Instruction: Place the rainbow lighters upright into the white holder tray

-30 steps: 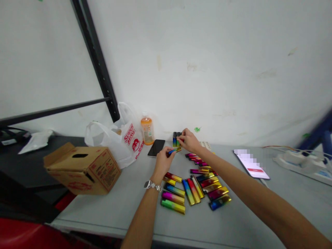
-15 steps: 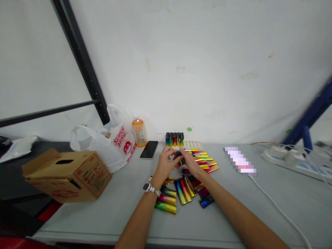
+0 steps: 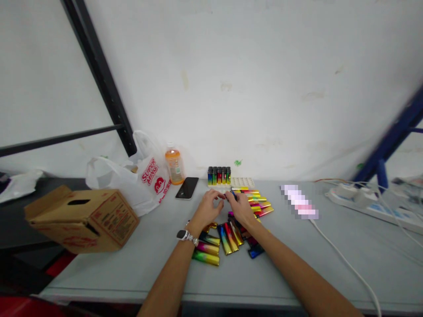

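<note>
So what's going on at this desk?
A person has both hands together over the grey table. The right hand pinches what looks like a lighter, mostly hidden by fingers; the left hand is close beside it, its grip unclear. Near the wall, a block of upright lighters stands at the left of a white tray, whose right part is bare. Many more metallic-coloured lighters lie flat around the hands.
</note>
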Demonstrator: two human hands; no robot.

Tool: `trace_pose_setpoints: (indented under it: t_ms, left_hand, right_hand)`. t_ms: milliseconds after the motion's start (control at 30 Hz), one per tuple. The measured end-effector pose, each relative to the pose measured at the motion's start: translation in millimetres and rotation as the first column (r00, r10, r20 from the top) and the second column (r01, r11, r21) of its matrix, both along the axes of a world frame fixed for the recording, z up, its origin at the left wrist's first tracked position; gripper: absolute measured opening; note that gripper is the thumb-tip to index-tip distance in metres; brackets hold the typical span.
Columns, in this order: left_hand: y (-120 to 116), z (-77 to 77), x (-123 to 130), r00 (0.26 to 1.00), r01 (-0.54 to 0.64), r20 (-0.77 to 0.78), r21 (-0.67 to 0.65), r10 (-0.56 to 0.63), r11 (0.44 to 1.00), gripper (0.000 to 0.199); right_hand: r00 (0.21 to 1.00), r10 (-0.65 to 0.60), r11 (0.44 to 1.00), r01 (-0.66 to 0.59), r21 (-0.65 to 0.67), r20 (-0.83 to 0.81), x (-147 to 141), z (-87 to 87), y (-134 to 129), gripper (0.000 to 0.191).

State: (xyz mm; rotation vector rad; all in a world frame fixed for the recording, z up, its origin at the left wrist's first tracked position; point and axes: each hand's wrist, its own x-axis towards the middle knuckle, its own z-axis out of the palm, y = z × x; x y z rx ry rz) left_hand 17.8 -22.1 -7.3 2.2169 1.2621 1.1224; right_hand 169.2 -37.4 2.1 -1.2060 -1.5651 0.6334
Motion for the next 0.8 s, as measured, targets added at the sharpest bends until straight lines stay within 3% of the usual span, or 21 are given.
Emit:
trace_pose_setpoints:
  t_ms: [167, 300, 500, 800]
  left_hand:
    - [2, -8.3, 3, 0.997, 0.071, -0.048, 0.065, -0.068, 0.995, 0.032]
    - [0, -10.7, 8, 0.987, 0.094, -0.133, 0.013, -0.092, 0.995, 0.042]
    - [-4, -10.9, 12, 0.965, 0.071, -0.251, -0.026, -0.075, 0.997, 0.038]
    - [-3, -9.5, 11, 0.92, 0.058, -0.388, 0.007, -0.051, 0.998, 0.038]
  right_hand:
    - [1.0, -0.014, 0.999, 0.014, 0.044, -0.014, 0, -3.8, 5, 0.037]
    - [0.999, -0.011, 0.998, 0.014, 0.068, -0.038, 0, -5.0, 5, 0.037]
    - [0.998, 0.048, 0.998, -0.047, 0.043, -0.037, 0, -3.7, 2, 0.048]
    - [0.998, 0.011, 0.999, -0.009, 0.038, -0.056, 1, -11.7, 10, 0.034]
